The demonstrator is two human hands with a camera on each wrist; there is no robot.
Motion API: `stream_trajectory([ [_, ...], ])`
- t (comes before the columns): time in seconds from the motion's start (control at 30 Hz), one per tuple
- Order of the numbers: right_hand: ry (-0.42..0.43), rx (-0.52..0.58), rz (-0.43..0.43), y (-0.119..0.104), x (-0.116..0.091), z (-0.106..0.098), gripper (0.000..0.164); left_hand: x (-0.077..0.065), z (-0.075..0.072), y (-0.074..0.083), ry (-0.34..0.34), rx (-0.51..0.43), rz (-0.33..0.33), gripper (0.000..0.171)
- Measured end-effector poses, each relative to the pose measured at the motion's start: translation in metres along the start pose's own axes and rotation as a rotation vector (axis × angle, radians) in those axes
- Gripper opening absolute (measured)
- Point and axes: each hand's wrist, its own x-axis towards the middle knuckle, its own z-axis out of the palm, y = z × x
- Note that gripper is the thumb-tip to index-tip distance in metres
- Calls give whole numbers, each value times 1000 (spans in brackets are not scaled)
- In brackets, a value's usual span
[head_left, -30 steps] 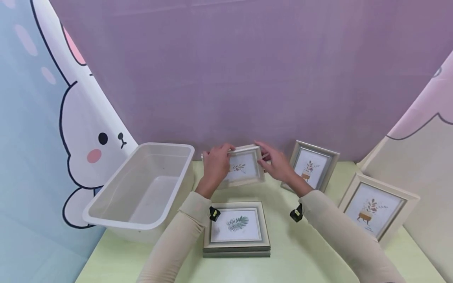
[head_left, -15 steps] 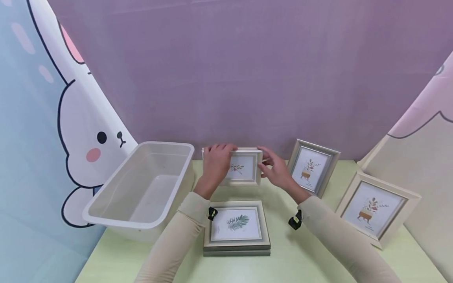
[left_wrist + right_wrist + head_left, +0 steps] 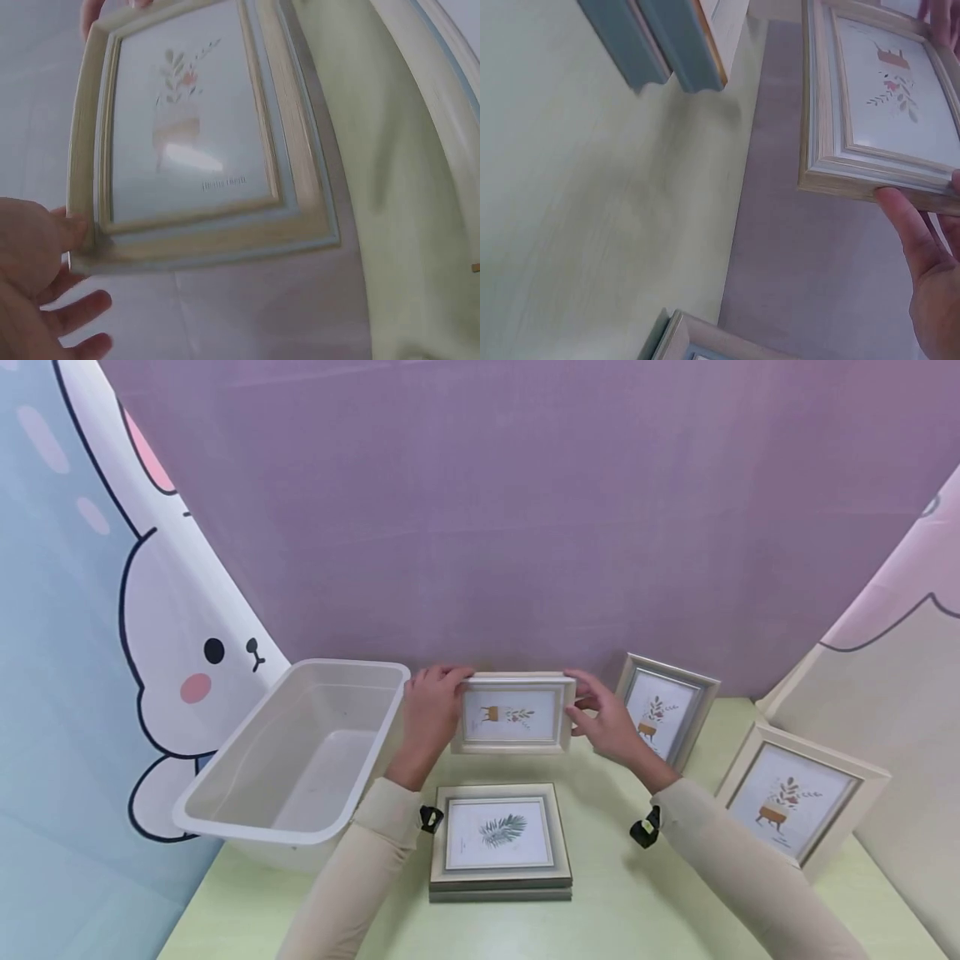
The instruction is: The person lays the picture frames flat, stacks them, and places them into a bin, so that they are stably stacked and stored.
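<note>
A cream picture frame [image 3: 513, 748] with a potted-plant print is held up sideways between both hands, near the purple backdrop. My left hand [image 3: 433, 714] grips its left end; in the left wrist view the thumb is at a corner of the frame [image 3: 210, 232] and the other fingers are lower, partly behind it. The right hand [image 3: 609, 727] pinches the opposite end, thumb against the edge of the frame [image 3: 840, 180] in the right wrist view. Below, two stacked frames [image 3: 498, 878] lie flat on the table, the upper one showing a green leaf.
To the left stands a translucent white plastic bin [image 3: 367, 802]. A silver-grey frame [image 3: 697, 727] leans upright behind the right forearm, and a cream frame [image 3: 836, 764] stands at the right edge of the pale green table [image 3: 600, 893]. A purple cloth [image 3: 517, 527] hangs at the back.
The held frame has gone from slightly tilted to level and shifted right. My left hand has moved left to its end, uncovering the whole print; the right hand has moved right with it.
</note>
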Motion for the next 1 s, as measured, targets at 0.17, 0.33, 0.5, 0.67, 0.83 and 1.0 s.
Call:
stream_trajectory([
  [0.17, 23, 8, -45, 4, -3, -2, 63, -1, 1, -12, -60, -172, -91, 27],
  [0.33, 19, 23, -66, 3, -8, -3, 63, -2, 0, -20, -161, -515, -262, 36],
  [0.5, 26, 18, -64, 2, -13, -11, 64, -3, 3, -19, -222, -917, -456, 47],
  [0.67, 27, 28, -48, -4, -18, -18, 63, -3, 8, -18, -286, -1105, -498, 52],
  [0.83, 15, 27, -55, -8, -22, -24, 64, -5, 10, -23, -373, -1173, -420, 57],
  [1.0, 3, 39, -76, -9, -26, -28, 63, -8, 11, -28, -485, -1214, -271, 62],
])
